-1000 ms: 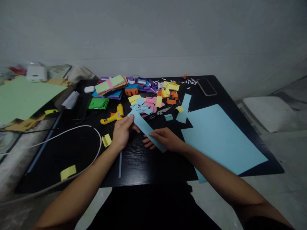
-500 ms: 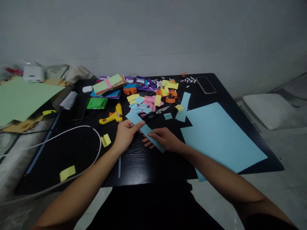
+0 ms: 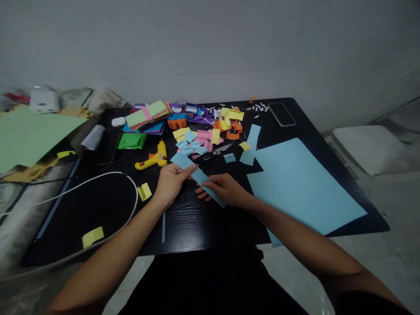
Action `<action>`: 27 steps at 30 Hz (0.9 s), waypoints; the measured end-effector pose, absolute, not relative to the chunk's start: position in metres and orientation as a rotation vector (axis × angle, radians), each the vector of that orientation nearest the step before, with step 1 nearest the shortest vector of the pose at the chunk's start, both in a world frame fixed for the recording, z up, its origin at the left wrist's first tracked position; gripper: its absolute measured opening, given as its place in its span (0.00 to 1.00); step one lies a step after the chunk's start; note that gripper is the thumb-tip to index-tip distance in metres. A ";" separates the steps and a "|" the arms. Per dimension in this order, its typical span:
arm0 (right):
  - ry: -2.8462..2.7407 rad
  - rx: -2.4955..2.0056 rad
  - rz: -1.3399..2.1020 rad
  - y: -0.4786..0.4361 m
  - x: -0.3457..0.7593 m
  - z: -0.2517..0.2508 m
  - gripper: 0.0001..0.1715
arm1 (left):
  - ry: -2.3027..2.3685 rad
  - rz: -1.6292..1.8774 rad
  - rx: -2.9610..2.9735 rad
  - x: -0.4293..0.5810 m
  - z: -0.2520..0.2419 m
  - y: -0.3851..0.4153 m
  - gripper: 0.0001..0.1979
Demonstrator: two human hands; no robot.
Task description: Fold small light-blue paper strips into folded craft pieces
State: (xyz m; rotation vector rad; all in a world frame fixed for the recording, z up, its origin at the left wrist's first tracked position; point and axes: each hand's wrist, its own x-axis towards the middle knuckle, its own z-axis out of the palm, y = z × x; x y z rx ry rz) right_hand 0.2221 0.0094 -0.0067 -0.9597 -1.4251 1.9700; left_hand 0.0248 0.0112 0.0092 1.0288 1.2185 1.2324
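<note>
A light blue paper strip is held slantwise above the black table, its far end up and to the left. My left hand pinches it near the far end, thumb on top. Lower on the strip, my right hand grips it between thumb and fingers, with some fingertips showing beneath. Just beyond the hands lie scissors and a heap of small blue paper pieces. To the right rests a large light blue sheet, with another blue strip by its corner.
A yellow glue gun lies left of my left hand. A white cable loops over the table's left side. Behind are stacked coloured papers, pink and orange cut pieces, and a phone. A white stool stands at right.
Almost nothing differs: the view has shifted very slightly, and both hands keep the same hold on the blue strip.
</note>
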 end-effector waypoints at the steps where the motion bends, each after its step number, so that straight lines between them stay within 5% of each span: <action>1: -1.425 -0.959 1.972 0.009 0.222 -0.006 0.26 | 1.217 1.234 1.029 0.025 0.008 0.011 0.18; 18: -1.358 -0.895 2.107 0.013 0.225 -0.004 0.28 | 1.159 1.275 0.981 0.012 0.008 0.021 0.28; 27: -1.335 -0.883 2.162 0.011 0.225 0.001 0.30 | 1.209 1.359 1.047 0.010 0.010 0.021 0.24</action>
